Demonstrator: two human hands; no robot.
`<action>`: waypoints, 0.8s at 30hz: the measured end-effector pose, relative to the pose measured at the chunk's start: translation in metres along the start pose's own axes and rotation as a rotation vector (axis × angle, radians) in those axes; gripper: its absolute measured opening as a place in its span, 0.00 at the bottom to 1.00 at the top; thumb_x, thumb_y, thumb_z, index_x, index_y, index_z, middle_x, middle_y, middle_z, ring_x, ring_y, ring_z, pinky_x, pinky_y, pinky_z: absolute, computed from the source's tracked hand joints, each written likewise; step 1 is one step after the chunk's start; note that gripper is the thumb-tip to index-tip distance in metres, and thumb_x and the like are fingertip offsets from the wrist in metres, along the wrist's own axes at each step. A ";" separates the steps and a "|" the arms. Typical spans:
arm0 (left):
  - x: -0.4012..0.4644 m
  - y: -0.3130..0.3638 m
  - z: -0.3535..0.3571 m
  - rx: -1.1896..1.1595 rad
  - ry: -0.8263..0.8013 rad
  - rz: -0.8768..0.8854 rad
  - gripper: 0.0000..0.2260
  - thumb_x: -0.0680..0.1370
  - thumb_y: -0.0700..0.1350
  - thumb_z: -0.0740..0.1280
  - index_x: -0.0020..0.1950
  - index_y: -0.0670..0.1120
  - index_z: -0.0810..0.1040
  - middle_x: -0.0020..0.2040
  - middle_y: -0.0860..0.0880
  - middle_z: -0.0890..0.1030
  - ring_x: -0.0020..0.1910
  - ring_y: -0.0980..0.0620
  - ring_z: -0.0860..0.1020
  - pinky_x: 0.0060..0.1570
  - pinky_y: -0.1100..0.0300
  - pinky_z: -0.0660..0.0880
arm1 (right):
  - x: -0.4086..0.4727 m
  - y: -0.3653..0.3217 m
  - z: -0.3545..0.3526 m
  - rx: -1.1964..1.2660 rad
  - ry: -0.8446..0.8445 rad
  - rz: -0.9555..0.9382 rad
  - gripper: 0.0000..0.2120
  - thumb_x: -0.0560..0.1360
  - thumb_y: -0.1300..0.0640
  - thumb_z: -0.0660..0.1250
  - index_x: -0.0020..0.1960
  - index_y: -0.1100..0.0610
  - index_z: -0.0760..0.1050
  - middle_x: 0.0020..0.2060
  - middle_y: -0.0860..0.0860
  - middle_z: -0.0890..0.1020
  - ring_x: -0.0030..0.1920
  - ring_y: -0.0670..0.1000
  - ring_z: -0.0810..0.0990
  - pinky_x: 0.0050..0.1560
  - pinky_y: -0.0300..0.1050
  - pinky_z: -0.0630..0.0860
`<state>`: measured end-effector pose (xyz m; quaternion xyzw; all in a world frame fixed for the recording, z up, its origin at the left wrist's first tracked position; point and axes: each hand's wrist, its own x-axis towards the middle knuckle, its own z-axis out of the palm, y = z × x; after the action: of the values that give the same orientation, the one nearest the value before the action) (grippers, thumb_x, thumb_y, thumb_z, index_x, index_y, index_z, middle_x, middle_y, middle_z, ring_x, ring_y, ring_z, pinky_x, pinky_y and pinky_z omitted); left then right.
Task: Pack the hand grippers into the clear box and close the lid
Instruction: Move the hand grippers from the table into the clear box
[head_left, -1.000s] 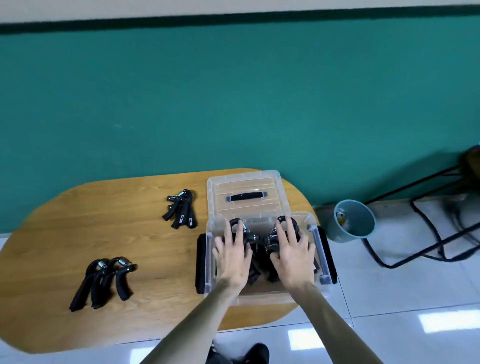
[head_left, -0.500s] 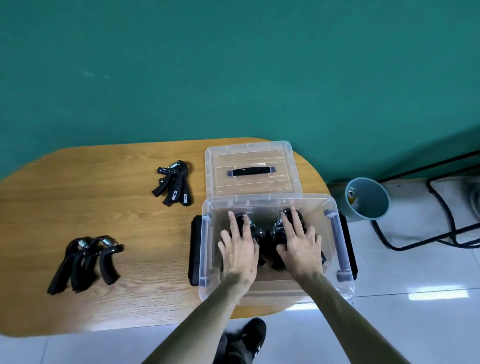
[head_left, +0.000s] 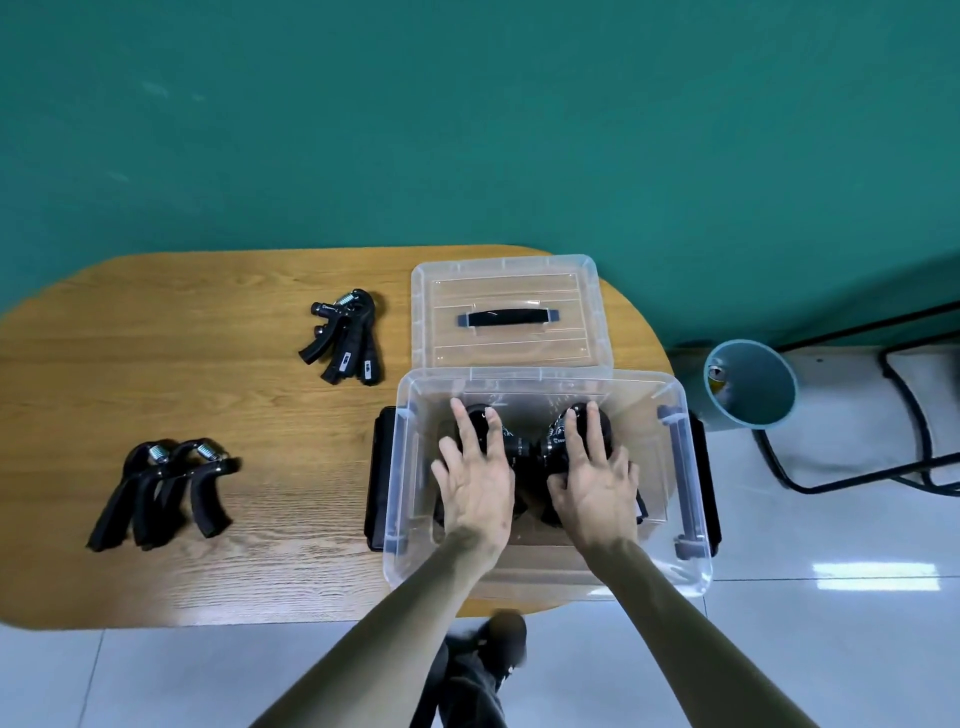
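Both hands are reaching down into the clear box (head_left: 545, 579), which is sitting open at the near right end of the wooden worktop (head_left: 208, 364). The left hand (head_left: 475, 486) is lying flat, fingers straight and spread, pressing on the black hand grippers in the box (head_left: 524, 447); its grip is released, nothing clasped. The right hand (head_left: 597, 486) is doing the same beside it, fingers extended over the right-hand part of that pile, grip likewise released. The two hands are lying just beside each other, not touching.

The lid (head_left: 506, 314) is lying flat on the worktop, touching the box's far edge, its dark handle facing up. The box's black side latches are hanging open at left and right.

Still outside the box: one cluster of hand grippers (head_left: 345, 338) is lying left of the lid, and a second cluster (head_left: 161, 491) is lying well apart toward the left near side of the worktop, steel springs showing at their tops.

On the tiled floor to the right of the worktop, a grey-blue bucket (head_left: 750, 384) is standing against the green wall, beside a black metal frame (head_left: 857, 467). A dark shoe (head_left: 498, 636) is showing under the worktop's near edge.
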<state>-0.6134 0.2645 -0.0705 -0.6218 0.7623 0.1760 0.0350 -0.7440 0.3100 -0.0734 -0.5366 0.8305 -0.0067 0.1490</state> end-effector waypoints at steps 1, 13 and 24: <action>0.000 0.000 0.001 0.005 -0.005 0.001 0.35 0.79 0.36 0.63 0.81 0.49 0.49 0.80 0.36 0.37 0.55 0.43 0.62 0.56 0.47 0.67 | 0.001 0.000 0.001 -0.008 -0.010 0.000 0.39 0.68 0.54 0.72 0.77 0.56 0.63 0.79 0.56 0.59 0.62 0.67 0.72 0.52 0.60 0.74; 0.001 0.008 -0.016 0.027 -0.183 -0.010 0.31 0.85 0.55 0.53 0.81 0.48 0.38 0.77 0.32 0.32 0.67 0.38 0.64 0.62 0.46 0.66 | 0.005 0.002 -0.007 -0.058 -0.193 -0.022 0.40 0.78 0.35 0.55 0.81 0.51 0.41 0.80 0.51 0.38 0.78 0.62 0.37 0.74 0.68 0.45; -0.028 0.005 -0.128 0.038 -0.054 0.234 0.27 0.86 0.53 0.47 0.82 0.49 0.41 0.82 0.44 0.47 0.78 0.42 0.61 0.76 0.45 0.60 | -0.044 0.003 -0.116 -0.046 0.016 -0.062 0.30 0.82 0.38 0.46 0.79 0.39 0.38 0.81 0.53 0.50 0.79 0.61 0.51 0.74 0.58 0.58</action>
<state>-0.5904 0.2519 0.0577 -0.5228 0.8317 0.1812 0.0462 -0.7594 0.3329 0.0473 -0.5655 0.8145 0.0034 0.1294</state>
